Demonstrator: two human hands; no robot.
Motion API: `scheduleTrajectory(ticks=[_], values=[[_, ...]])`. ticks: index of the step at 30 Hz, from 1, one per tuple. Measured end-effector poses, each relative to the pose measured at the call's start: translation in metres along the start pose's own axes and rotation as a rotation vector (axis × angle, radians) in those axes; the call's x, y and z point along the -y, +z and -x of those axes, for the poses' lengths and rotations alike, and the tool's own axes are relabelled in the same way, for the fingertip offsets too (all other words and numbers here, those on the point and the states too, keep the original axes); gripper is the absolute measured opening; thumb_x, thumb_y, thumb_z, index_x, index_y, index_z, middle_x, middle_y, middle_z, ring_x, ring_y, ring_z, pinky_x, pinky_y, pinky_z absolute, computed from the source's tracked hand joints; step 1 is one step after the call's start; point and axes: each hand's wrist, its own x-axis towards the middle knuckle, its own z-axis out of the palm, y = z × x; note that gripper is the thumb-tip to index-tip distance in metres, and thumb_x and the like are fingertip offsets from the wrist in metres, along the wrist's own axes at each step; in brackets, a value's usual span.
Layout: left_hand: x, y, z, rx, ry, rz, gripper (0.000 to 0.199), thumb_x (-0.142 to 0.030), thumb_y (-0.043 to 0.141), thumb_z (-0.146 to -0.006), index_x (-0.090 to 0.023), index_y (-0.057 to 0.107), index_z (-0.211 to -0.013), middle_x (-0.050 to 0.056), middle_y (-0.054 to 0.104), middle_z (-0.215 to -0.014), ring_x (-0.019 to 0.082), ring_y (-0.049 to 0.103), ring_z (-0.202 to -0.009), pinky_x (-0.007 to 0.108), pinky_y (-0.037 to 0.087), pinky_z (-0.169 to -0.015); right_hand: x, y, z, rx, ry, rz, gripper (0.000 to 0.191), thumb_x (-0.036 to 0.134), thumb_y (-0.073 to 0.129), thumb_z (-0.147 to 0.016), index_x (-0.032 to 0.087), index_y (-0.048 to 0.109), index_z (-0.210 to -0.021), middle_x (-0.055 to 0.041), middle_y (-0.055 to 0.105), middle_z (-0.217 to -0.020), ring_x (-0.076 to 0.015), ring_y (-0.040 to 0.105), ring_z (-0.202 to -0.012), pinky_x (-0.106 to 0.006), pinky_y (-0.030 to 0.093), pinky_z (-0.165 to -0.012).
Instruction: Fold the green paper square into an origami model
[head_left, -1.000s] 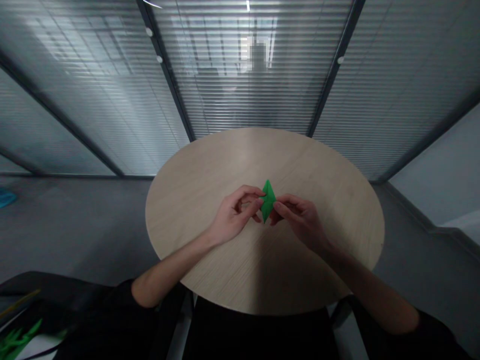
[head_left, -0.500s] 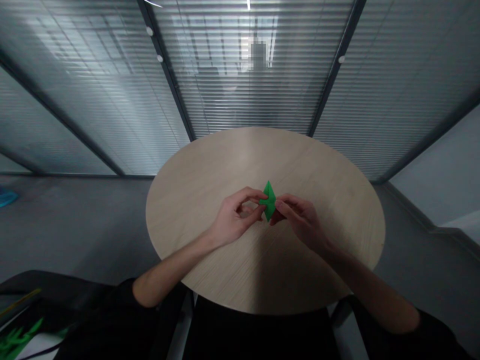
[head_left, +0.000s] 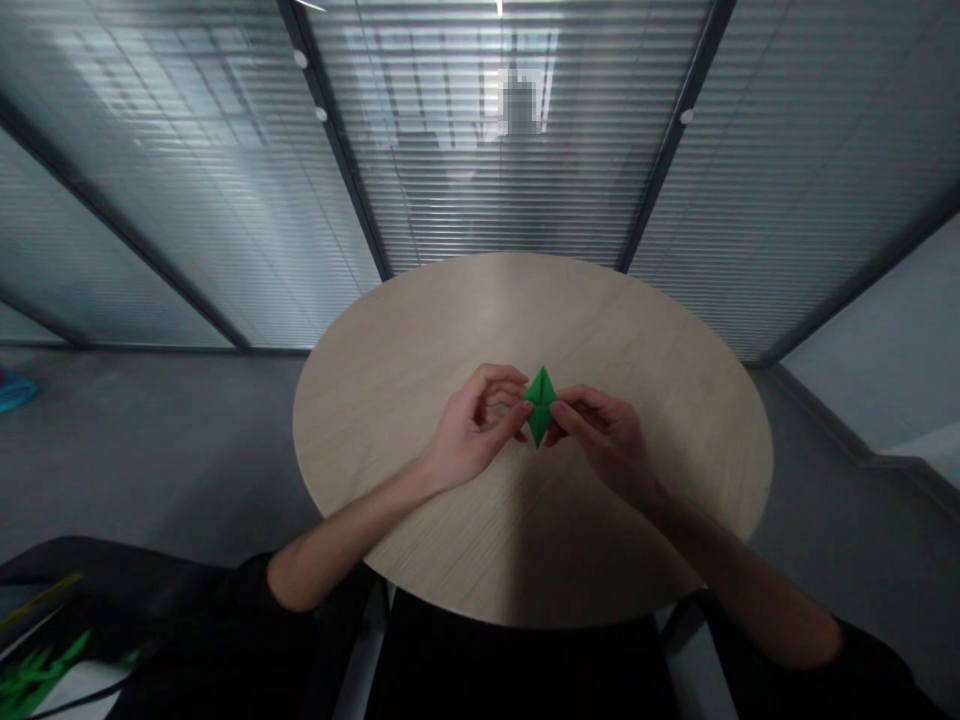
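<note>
Pinching one green origami diamond point(head_left: 540, 405) between two hands point(head_left: 476, 425) point(head_left: 604, 440), above round wooden table point(head_left: 525, 320).

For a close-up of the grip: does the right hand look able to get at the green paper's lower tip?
Probably yes: the right hand is pressed against the green paper, right beside its lower tip, and nothing covers that tip. The left hand stays on the paper's other side.

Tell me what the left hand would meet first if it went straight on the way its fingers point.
The left hand would meet the green folded paper first; its fingertips seem to touch it already, though depth is unclear. The right hand lies beyond.
</note>
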Motion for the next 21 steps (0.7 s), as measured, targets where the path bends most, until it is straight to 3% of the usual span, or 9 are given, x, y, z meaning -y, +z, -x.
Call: scheduleTrajectory(ticks=[8,21], values=[[0.0008,-0.0003,0.0021,-0.038,0.014,-0.009,0.032,-0.023,0.076,-0.088,-0.018,0.057,-0.113,0.005,0.069,-0.096,0.014,0.069,-0.081,0.021,0.064,-0.065,-0.0002,-0.0011,-0.0012,0.045,0.019,-0.037,0.023,0.042,0.071,-0.093,0.019,0.071,-0.088,-0.0018,0.074,-0.073,-0.0127,0.068,-0.060,-0.027,0.060,-0.061],[-0.0006,-0.0028,0.0037,-0.019,0.072,-0.034,0.034,-0.022,0.079,-0.085,-0.018,0.059,-0.112,0.006,0.070,-0.097,0.015,0.070,-0.084,0.022,0.062,-0.064,0.0026,-0.0017,-0.0028,0.166,0.169,-0.193,0.026,0.046,0.071,-0.093,0.020,0.070,-0.087,-0.0005,0.070,-0.077,-0.0118,0.066,-0.063,-0.027,0.060,-0.063]])
